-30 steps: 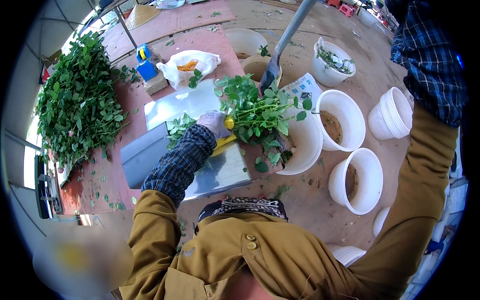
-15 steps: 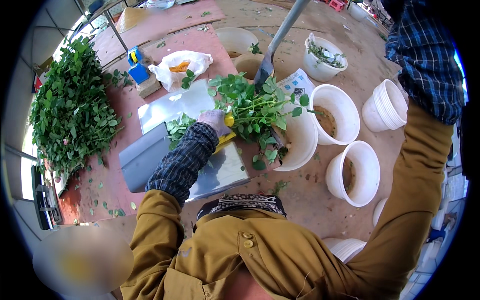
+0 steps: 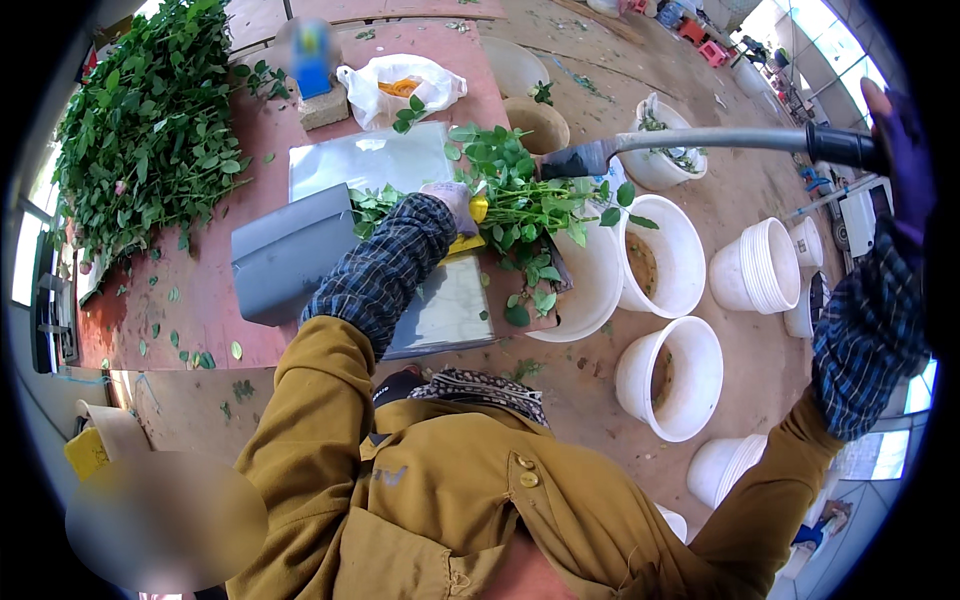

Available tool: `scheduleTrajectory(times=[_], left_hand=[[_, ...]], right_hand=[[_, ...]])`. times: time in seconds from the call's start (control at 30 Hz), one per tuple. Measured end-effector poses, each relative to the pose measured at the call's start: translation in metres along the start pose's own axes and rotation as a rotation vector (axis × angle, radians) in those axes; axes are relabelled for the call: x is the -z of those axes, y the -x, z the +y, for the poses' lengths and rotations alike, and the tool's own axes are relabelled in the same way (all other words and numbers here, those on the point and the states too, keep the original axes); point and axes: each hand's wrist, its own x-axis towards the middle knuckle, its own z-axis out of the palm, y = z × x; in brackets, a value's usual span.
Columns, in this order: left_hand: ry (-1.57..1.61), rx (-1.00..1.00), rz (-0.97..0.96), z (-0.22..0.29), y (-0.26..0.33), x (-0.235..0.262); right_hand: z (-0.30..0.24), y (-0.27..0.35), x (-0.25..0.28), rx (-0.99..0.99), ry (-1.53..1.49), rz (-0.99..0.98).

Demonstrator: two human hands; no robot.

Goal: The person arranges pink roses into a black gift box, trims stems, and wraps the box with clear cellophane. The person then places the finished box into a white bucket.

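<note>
My left hand, in a pale glove, is closed around a bunch of leafy flower stems lying across the table's right edge. Yellow pieces show beside its fingers. The cut-end side of the bunch points right, over a white bucket. A long lever cutter reaches from the far side of the bunch toward the right; its dark blade lies close by the stems, and I cannot tell whether it touches them. On its black handle is my right hand, purple-gloved, partly lost at the picture's dark rim.
A large pile of leafy stems fills the table's left side. Nearby are a grey folded sheet, a white plastic bag with orange contents, and a blue object on a block. White buckets stand on the floor at right.
The cutter's lever has swung down from steeply raised to nearly level. My right hand has come into view on its handle. My left hand keeps its hold on the stems; the view has shifted.
</note>
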Motion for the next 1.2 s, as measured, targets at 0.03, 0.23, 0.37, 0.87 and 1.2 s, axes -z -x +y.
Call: scheduleTrajectory(times=[0.03,0.23,0.37,0.87,1.2], left_hand=[[0.010,0.015,0.012,-0.009,0.001,-0.001],[-0.001,-0.004,0.029,-0.011,0.004,-0.004],[-0.050,-0.001,0.035,-0.007,0.001,-0.012],[-0.160,0.006,0.017,0.011,0.001,-0.014],[-0.163,-0.042,0.020,0.001,-0.007,-0.010]], right_hand=[[-0.007,0.028,0.012,-0.066,-0.021,-0.077],[-0.085,0.230,0.089,-0.222,-0.275,-0.191],[-0.100,0.336,0.102,-0.855,-0.342,-0.607],[-0.116,0.561,-0.031,-1.504,-0.736,-1.386],[-0.090,0.649,-0.184,-1.309,-0.872,-1.727]])
